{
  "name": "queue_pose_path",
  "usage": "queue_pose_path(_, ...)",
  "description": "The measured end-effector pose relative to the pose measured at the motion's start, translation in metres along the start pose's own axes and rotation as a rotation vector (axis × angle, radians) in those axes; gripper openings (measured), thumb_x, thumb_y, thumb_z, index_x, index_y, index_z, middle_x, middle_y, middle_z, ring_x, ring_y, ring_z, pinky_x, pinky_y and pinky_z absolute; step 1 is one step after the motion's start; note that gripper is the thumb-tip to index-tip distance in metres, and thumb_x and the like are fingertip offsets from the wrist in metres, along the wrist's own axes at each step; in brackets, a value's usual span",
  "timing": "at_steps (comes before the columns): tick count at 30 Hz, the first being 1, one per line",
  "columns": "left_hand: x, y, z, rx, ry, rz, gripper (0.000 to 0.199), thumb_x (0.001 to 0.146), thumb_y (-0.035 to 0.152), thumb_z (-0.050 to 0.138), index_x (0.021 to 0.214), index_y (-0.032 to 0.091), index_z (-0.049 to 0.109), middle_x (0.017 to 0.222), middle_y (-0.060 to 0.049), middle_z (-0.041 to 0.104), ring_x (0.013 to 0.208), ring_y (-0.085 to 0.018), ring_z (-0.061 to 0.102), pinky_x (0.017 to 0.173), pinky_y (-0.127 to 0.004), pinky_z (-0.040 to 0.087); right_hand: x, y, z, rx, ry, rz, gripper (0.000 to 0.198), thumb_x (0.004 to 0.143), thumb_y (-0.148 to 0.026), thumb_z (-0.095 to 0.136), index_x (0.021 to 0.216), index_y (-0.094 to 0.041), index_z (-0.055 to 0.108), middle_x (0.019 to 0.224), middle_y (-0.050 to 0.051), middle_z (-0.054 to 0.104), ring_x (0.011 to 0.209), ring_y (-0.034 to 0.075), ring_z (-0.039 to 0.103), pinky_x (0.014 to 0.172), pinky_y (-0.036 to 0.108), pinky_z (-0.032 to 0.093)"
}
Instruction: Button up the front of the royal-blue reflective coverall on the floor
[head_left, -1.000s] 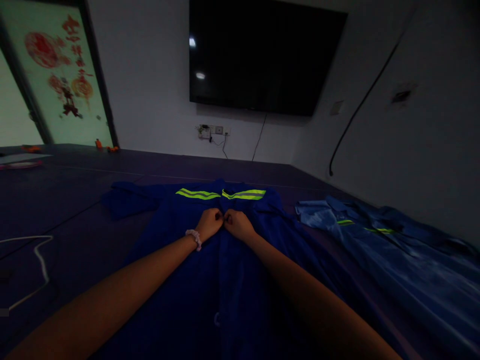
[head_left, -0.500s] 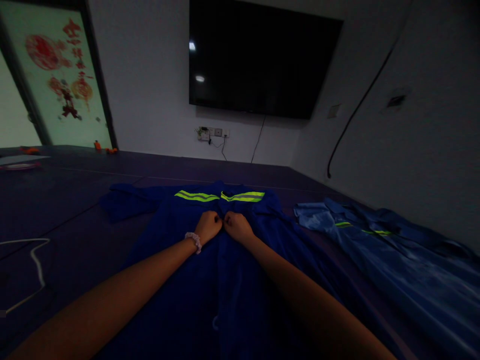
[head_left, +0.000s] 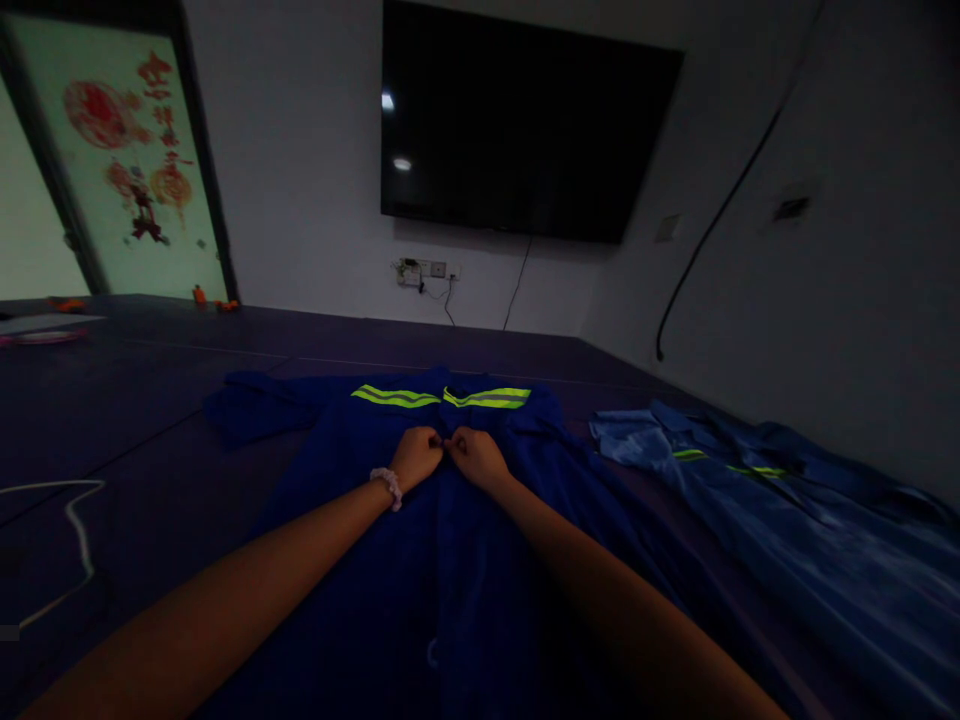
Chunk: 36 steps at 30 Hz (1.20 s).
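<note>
Two blue work garments are counted: one dark (head_left: 420, 560), one lighter (head_left: 787, 540). Two hands are seen: left (head_left: 418, 457), right (head_left: 475, 457). One television (head_left: 525, 120) is noted.

Bare forearms — pale beaded bracelet (head_left: 388, 484), left wrist.

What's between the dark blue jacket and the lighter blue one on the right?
Head view: only a bare strip of dark surface separates the dark blue jacket from the lighter blue jacket.

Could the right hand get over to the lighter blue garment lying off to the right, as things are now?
Probably yes. The right hand is pinched on the dark blue jacket, and the lighter blue garment lies beside it, nothing visible between.
</note>
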<state>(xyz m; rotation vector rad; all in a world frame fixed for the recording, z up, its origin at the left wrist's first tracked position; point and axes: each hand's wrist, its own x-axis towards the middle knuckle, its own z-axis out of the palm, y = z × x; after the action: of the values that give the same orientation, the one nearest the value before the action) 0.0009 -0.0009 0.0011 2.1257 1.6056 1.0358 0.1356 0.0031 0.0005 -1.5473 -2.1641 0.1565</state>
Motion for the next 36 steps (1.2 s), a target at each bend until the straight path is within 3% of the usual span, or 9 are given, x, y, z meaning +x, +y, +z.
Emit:
queue_pose_path(18, 0.0023, -0.0035, 0.0013, -0.106, -0.021, -0.041, 0.014, 0.066, 0.008, 0.047, 0.06, 0.013, 0.058, 0.06, 0.0, 0.056, 0.06, -0.011, 0.049, 0.056, -0.022, 0.032, -0.0049, -0.003, -0.0056, -0.059, -0.035, -0.049, 0.015, 0.079, -0.021, 0.048, 0.085, -0.018, 0.062, 0.077, 0.003, 0.065, 0.07, 0.014, 0.059, 0.055, 0.022, 0.032)
queue_pose_path(36, -0.001, 0.0007, -0.0029, -0.139, 0.005, 0.006, 0.017, 0.067, 0.012, 0.05, 0.052, 0.012, 0.059, 0.05, 0.002, 0.052, 0.052, -0.009, 0.044, 0.051, -0.021, 0.028, -0.006, -0.0077, -0.007, -0.047, -0.056, 0.069, 0.019, 0.082, -0.025, 0.047, 0.093, -0.018, 0.062, 0.088, 0.005, 0.068, 0.08, 0.016, 0.061, 0.06, 0.022, 0.035)
